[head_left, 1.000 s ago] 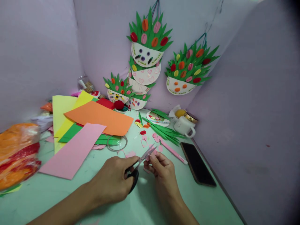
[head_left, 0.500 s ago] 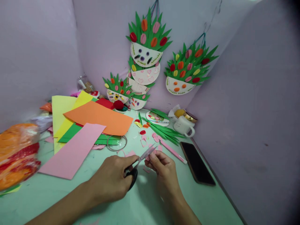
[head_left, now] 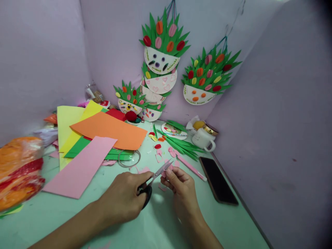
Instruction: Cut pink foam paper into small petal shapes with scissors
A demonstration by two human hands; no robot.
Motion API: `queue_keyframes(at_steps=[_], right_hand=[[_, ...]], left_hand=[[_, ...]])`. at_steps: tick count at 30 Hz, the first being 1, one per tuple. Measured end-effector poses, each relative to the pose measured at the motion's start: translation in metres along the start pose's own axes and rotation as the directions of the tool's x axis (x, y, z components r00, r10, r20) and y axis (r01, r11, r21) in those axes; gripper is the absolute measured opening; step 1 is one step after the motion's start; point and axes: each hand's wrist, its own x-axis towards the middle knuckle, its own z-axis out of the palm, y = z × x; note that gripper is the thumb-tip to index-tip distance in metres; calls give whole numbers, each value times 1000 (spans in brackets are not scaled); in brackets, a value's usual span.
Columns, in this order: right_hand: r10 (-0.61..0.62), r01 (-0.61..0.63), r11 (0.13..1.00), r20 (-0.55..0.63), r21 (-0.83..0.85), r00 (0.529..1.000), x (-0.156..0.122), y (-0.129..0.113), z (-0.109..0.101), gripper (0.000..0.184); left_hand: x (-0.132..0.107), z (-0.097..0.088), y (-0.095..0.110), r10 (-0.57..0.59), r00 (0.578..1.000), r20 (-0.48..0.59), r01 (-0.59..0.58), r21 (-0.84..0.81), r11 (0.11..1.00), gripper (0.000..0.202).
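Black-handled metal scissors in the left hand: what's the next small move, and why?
Probably a short squeeze of the left hand, closing the black-handled metal scissors while the right hand steadies the small pink paper-like piece. The blades look slightly parted at the piece, and the right hand pinches it close by, so gentle seems safest.

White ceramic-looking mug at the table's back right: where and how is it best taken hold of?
Probably grip the mug by its loop handle, bringing the right hand, once free, from the front right: the handle juts that way, while a gold-lidded jar crowds the body behind and long green paper strips lie close in front.
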Motion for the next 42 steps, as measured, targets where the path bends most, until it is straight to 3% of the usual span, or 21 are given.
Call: queue_keyframes(at_steps=[33, 42], right_hand=[[-6, 6, 1000, 14, -6, 1000, 2, 3, -5, 17], [-5, 6, 999, -34, 40, 999, 2, 2, -4, 20]], left_hand=[[3, 3, -8, 19, 999, -29, -18, 33, 999, 14], [3, 1, -5, 5, 1000, -17, -4, 36, 999, 16]])
